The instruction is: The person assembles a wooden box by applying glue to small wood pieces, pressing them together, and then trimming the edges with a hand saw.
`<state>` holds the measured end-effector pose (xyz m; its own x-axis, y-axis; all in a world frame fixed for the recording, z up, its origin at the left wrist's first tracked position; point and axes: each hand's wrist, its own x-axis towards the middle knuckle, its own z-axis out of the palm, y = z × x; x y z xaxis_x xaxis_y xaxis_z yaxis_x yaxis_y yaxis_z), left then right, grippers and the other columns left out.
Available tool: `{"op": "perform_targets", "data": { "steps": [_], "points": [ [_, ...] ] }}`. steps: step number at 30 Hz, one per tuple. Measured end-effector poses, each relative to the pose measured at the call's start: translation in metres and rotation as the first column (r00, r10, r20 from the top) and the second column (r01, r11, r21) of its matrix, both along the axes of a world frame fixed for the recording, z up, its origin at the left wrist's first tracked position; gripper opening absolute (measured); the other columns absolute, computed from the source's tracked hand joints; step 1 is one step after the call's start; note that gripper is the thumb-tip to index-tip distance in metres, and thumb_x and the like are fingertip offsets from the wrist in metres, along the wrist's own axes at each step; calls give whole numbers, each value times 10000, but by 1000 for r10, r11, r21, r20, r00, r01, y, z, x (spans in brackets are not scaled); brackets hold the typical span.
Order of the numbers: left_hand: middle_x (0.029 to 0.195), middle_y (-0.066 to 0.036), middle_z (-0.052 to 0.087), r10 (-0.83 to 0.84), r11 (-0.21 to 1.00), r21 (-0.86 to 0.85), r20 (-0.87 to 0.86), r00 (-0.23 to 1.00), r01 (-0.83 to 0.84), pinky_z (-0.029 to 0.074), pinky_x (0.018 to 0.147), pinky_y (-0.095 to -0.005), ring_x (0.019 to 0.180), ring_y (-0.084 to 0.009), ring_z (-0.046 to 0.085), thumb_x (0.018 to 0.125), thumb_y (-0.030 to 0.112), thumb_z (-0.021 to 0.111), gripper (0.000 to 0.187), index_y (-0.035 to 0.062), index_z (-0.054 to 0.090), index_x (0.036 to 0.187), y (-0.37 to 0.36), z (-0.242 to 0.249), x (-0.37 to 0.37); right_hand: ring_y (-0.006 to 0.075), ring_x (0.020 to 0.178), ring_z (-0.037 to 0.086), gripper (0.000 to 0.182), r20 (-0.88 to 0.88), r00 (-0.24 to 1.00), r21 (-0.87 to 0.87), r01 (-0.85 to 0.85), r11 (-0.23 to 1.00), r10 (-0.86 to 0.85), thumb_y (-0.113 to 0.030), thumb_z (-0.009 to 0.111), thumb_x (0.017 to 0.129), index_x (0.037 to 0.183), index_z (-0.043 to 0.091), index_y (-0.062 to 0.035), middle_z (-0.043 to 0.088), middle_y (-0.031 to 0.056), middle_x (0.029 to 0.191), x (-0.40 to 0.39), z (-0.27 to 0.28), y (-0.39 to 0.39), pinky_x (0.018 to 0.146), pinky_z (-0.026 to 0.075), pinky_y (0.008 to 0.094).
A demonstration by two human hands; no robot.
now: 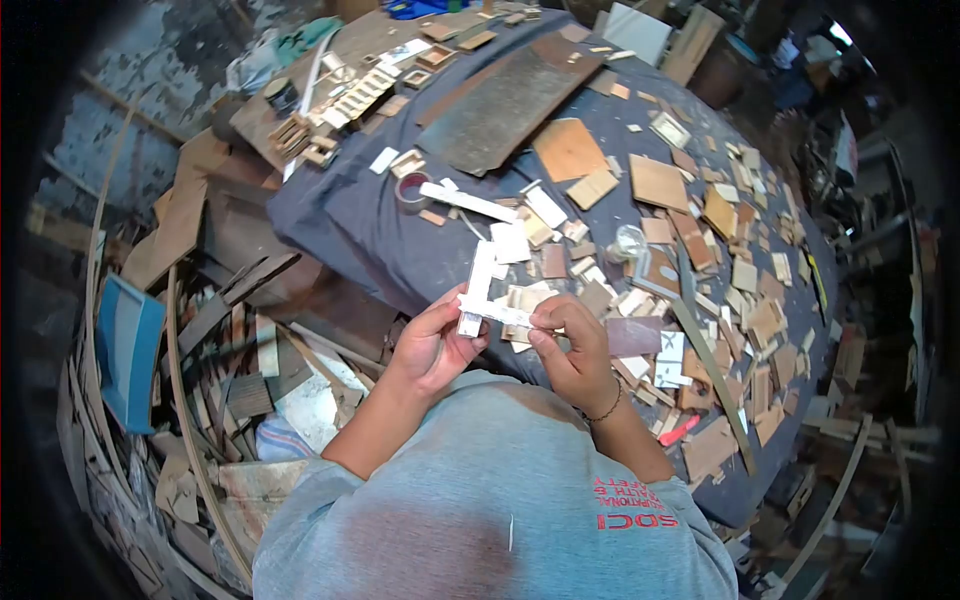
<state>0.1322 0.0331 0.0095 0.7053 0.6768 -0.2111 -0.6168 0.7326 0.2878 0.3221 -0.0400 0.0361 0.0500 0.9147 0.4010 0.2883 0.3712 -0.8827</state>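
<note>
My left hand (430, 352) is closed on a white flat strip (481, 272) that points away from me, its fingers and thumb at the near end. Across that end lies a shorter white piece (503, 314), overlapping the strip so that the two form an L shape. The thumb and fingers of my right hand (574, 348) pinch the short piece at its right end. Just beyond my hands, small wooden pieces and white squares (510, 242) lie on the dark cloth (380, 245).
Many small wood blocks cover the cloth-draped table. A large dark board (510, 105) lies at the back, near a tape roll (411, 190) and another white strip (468, 202). Long slats (715, 375) lie at right. Wood scraps and a blue panel (128, 352) are at left.
</note>
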Motion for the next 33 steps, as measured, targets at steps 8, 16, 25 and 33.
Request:
{"op": "perform_targets", "data": {
  "steps": [8, 16, 25, 33],
  "points": [
    [1034, -82, 596, -240, 968, 75, 3, 971, 239, 487, 708, -292, 851, -161, 587, 935, 177, 510, 370, 11, 449, 1259, -19, -6, 65, 224, 787, 560, 114, 54, 959, 85, 275, 958, -280, -9, 603, 832, 927, 543, 11, 551, 142, 906, 49, 7, -49, 699, 457, 304],
    [1050, -93, 564, -405, 912, 54, -43, 913, 407, 468, 732, -280, 852, -164, 548, 911, 161, 546, 460, 3, 405, 1319, -38, 12, 111, 225, 794, 565, 126, 102, 864, 108, 483, 869, -493, -4, 589, 840, 949, 530, 20, 543, 147, 925, 81, 7, -78, 690, 471, 302],
    [1040, -97, 573, -402, 914, 61, -11, 916, 402, 488, 711, -281, 824, -184, 567, 928, 160, 525, 418, 9, 419, 1303, -33, 1, 109, 237, 765, 555, 99, 52, 905, 34, 421, 907, -422, 22, 576, 834, 930, 553, 20, 545, 145, 888, 78, 3, -77, 677, 451, 306],
    [1067, -87, 603, -358, 932, 81, 40, 933, 354, 521, 674, -263, 831, -151, 616, 953, 152, 476, 380, 22, 425, 1305, -30, -15, 91, 281, 739, 538, 141, 172, 921, 110, 333, 936, -348, 25, 605, 799, 932, 562, 9, 531, 144, 846, 57, 2, -73, 652, 435, 345]
  ]
}}
